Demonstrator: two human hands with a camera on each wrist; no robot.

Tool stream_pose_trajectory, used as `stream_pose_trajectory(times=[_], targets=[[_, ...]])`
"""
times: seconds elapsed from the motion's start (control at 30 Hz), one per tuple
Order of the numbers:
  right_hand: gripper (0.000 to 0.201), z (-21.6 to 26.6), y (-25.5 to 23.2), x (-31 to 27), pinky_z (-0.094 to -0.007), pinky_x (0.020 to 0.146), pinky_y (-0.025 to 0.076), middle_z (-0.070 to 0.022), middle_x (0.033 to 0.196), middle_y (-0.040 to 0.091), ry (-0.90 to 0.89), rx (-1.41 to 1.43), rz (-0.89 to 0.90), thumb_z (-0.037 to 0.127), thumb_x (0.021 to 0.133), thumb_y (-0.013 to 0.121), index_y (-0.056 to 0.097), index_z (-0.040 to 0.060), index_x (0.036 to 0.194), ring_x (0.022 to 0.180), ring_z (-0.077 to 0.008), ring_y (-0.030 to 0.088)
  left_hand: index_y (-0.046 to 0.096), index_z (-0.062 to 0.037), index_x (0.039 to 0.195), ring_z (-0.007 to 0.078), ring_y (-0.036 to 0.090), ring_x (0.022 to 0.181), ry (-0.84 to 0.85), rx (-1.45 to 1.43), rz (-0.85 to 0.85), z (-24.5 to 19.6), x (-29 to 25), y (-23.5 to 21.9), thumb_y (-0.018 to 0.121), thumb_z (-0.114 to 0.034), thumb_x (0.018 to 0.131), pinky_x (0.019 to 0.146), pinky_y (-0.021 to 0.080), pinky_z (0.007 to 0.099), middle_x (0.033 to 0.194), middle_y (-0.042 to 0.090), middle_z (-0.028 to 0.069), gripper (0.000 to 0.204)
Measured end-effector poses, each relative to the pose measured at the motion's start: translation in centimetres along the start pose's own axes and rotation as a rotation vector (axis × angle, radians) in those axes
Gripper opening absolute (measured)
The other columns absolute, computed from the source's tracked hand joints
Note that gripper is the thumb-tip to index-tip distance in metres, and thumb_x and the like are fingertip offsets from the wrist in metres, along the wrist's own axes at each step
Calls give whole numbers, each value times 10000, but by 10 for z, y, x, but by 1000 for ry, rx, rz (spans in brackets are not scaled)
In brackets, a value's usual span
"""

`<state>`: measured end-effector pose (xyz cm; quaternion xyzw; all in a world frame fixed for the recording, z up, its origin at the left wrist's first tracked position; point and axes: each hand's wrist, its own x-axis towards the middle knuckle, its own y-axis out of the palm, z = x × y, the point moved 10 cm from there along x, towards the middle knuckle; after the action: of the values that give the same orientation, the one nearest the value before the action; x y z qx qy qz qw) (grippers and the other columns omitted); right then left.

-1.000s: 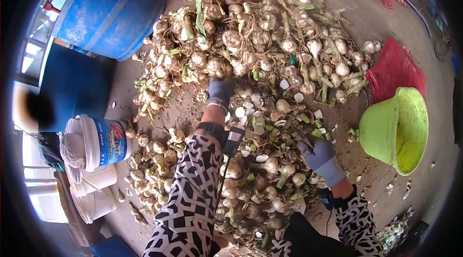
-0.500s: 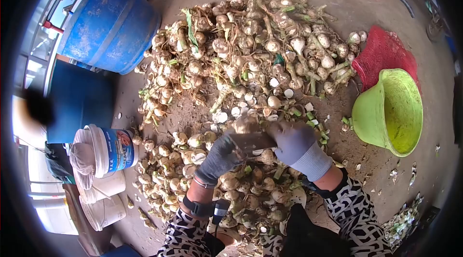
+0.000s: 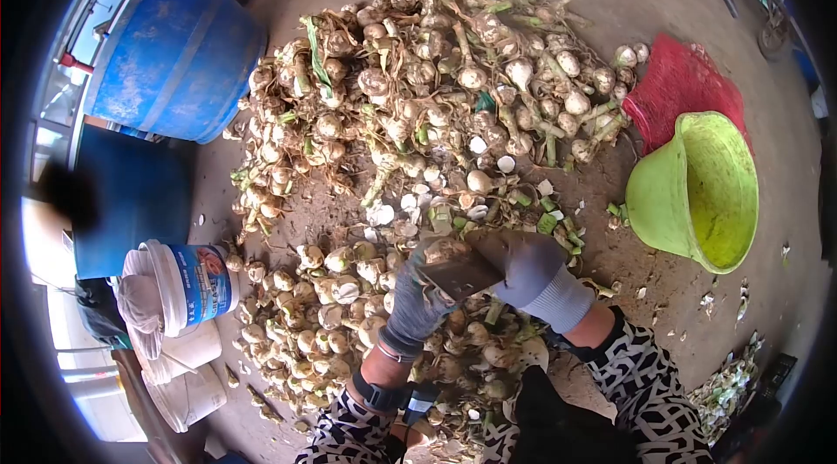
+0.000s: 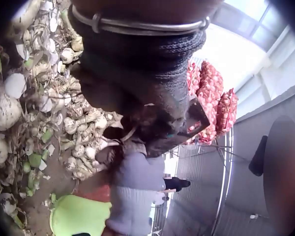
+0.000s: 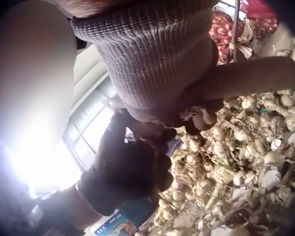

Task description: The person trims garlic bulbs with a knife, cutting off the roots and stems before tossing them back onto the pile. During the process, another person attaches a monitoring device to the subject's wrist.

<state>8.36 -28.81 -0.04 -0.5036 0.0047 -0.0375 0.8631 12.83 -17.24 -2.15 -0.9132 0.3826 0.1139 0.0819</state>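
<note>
Both hands wear grey gloves and meet over the trimmed bulbs in the head view. The left hand (image 3: 414,303) holds a soil-covered garlic bulb (image 3: 446,250), partly hidden by its fingers and a blade. My right hand (image 3: 534,270) grips a broad-bladed knife (image 3: 465,279), its dark blade lying across the bulb close to the left fingers. In the right wrist view the knife's thick handle (image 5: 260,77) sticks out past the right glove (image 5: 157,54). A blade corner (image 4: 199,114) shows beside the left glove (image 4: 142,88) in the left wrist view.
A large heap of stalked garlic (image 3: 401,72) lies ahead, with trimmed bulbs (image 3: 305,316) nearer. Cut stalks and peelings (image 3: 558,224) litter the soil. A green bucket (image 3: 658,203) and red mesh sack (image 3: 684,85) stand right; a blue barrel (image 3: 174,46) and white tub (image 3: 196,285) left.
The left hand has come back from the far heap with a garlic bulb. The right hand has moved inward with the knife, and the blade now lies against the bulb.
</note>
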Motion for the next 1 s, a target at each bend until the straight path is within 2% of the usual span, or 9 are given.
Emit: stream_pose_trajectory(times=[0.2, 0.27, 0.3, 0.4, 0.47, 0.6, 0.83, 0.93, 1.0], targets=[[210, -103, 87, -14, -395, 621, 540, -145, 760, 681, 397, 216, 168, 268, 886, 613, 692, 96, 978, 677, -336, 663, 439, -17, 1345, 270, 605, 1039, 197, -400, 370, -21, -19, 47, 849, -459, 663, 957, 448, 400, 1180, 610, 150, 911], [235, -51, 41, -29, -386, 626, 546, -124, 815, 702, 571, 957, 197, 141, 831, 657, 664, 1, 1020, 664, -232, 685, 396, -68, 1388, 290, 591, 1070, 458, 439, 165, -31, -5, 29, 816, -437, 692, 931, 459, 424, 1232, 574, 147, 893], [204, -54, 44, -32, -331, 663, 534, -107, 837, 711, 316, 1012, -202, 139, 873, 642, 674, 16, 1033, 711, -177, 683, 363, -105, 1416, 309, 578, 1094, 507, 899, 62, -42, 2, 24, 785, -431, 716, 917, 466, 449, 1282, 537, 147, 880], [156, -51, 62, -37, -302, 660, 518, -98, 834, 708, 432, 1157, -58, 138, 879, 638, 688, 67, 1009, 710, -188, 680, 318, -114, 1439, 296, 575, 1112, -29, 842, 231, -14, -2, 15, 784, -388, 736, 889, 493, 402, 1307, 506, 128, 888], [150, -37, 41, -34, -307, 640, 515, -111, 810, 697, 291, 1012, -93, 138, 874, 642, 691, 66, 996, 691, -211, 674, 357, -40, 1385, 161, 613, 996, -221, -452, 245, 13, -17, 29, 799, -294, 762, 792, 511, 239, 1111, 574, 73, 805], [100, -13, -23, -34, -333, 584, 505, -131, 737, 657, 57, 660, -418, 129, 862, 646, 692, 71, 930, 633, -279, 641, 523, -46, 1148, 111, 599, 892, 2, -425, -56, 20, -22, -2, 746, -316, 837, 778, 504, 242, 1014, 606, 39, 469], [260, -80, 90, -39, -408, 579, 503, -162, 731, 654, 248, 274, 109, 337, 848, 644, 685, 81, 845, 649, -352, 644, 632, -50, 1054, 215, 617, 1014, 205, 95, 542, 2, -33, 17, 755, -293, 824, 890, 492, 369, 1075, 657, 88, 357], [344, -99, 96, -44, -424, 589, 498, -182, 695, 648, 435, 265, 174, 396, 847, 655, 690, 55, 832, 632, -383, 629, 578, -36, 1223, 276, 563, 1160, -214, 552, 14, 47, 37, -90, 777, -284, 788, 996, 444, 371, 1175, 632, 155, 539], [370, -100, 94, -36, -422, 600, 497, -189, 717, 648, 521, 313, 173, 426, 850, 652, 686, 58, 867, 652, -390, 623, 410, -10, 1366, 323, 511, 1224, 45, 938, -294, 59, 96, -140, 797, -302, 759, 1013, 419, 393, 1341, 503, 229, 776]])
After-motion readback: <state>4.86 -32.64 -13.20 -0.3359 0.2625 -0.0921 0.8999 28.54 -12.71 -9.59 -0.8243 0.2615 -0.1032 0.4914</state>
